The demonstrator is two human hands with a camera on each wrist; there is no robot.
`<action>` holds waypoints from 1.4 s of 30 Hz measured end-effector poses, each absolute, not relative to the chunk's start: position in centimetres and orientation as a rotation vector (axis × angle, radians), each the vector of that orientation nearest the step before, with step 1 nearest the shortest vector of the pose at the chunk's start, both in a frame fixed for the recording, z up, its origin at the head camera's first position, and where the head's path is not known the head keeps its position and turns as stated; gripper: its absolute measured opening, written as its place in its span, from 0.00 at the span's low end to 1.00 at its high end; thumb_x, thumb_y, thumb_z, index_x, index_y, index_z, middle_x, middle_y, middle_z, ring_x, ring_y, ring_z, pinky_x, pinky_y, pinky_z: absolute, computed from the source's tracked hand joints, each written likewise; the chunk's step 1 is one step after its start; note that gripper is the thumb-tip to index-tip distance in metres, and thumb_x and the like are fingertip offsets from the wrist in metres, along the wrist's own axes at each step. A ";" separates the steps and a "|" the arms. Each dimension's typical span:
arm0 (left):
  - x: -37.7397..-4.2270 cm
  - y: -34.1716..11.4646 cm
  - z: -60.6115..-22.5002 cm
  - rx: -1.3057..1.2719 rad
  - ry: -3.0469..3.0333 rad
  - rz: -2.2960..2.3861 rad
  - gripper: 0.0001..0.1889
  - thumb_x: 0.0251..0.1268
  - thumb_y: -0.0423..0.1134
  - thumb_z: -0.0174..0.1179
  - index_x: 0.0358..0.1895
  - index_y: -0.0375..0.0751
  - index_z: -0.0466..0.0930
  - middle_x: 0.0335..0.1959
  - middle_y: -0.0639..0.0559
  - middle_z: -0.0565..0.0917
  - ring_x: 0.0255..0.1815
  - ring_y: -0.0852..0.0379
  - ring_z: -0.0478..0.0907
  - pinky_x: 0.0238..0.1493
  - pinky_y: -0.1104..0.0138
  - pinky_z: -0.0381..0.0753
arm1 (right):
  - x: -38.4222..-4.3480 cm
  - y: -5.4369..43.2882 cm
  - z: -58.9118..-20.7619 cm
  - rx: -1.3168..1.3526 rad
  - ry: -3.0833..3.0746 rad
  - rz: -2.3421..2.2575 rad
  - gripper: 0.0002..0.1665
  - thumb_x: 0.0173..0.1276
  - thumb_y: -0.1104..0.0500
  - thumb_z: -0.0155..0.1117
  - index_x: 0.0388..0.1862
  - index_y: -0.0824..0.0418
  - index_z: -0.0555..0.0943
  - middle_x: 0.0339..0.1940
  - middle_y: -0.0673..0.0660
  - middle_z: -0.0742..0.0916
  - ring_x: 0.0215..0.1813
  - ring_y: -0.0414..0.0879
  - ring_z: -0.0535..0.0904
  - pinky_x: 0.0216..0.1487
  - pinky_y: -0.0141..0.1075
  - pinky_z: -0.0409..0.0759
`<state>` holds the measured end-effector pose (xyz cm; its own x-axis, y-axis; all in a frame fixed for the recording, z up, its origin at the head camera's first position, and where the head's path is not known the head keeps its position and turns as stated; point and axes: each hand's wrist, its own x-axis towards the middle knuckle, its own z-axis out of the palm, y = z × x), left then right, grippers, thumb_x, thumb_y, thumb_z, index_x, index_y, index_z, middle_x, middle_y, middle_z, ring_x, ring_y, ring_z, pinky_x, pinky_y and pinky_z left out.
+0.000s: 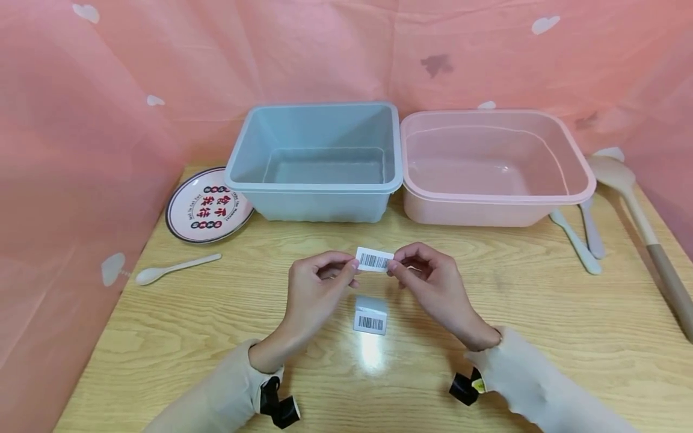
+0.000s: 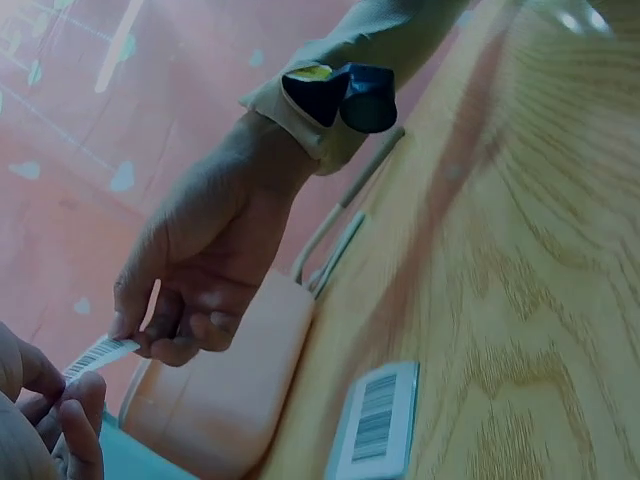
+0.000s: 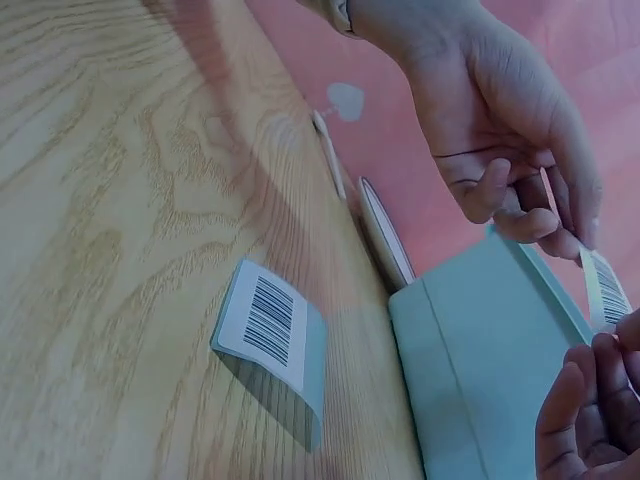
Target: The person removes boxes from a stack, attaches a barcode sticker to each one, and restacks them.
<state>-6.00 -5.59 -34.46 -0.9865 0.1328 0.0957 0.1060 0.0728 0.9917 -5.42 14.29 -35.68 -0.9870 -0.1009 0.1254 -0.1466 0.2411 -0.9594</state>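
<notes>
- Now we see the left hand and right hand right in front of the blue tub, each pinching one end of a barcode label between thumb and fingers, so the label spans the gap between them.
- The fingers cover both tips of that label, and its stripes are too fine for us to read.
- Over to the left wrist view: the left hand is cut off at the edge; in the right wrist view the right hand is cropped instead.
- Both sleeves run out of the head view.
- Left of the blue tub, the plate has its right side hidden by the tub, and its small lettering is hard for us to make out.
- Right of the blue tub, past the pink tub, two handles, one green and one grey, vanish behind that pink wall; farther right, the big spoon meets the picture's edge.
- Containers now: we look down to the floor of the blue tub, and the pink tub beside it shows glints inside.
- Nearer us than the blue tub, a bent slip lies on the table, bearing a second label.
</notes>
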 end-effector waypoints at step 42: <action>-15.0 -10.5 -39.1 0.020 3.056 1.907 0.05 0.55 0.36 0.71 0.31 0.36 0.89 0.22 0.43 0.87 0.19 0.54 0.82 0.22 0.79 0.75 | -16.0 6.0 -37.8 0.548 -2.481 1.081 0.04 0.62 0.61 0.68 0.31 0.62 0.86 0.29 0.57 0.89 0.30 0.45 0.85 0.31 0.36 0.82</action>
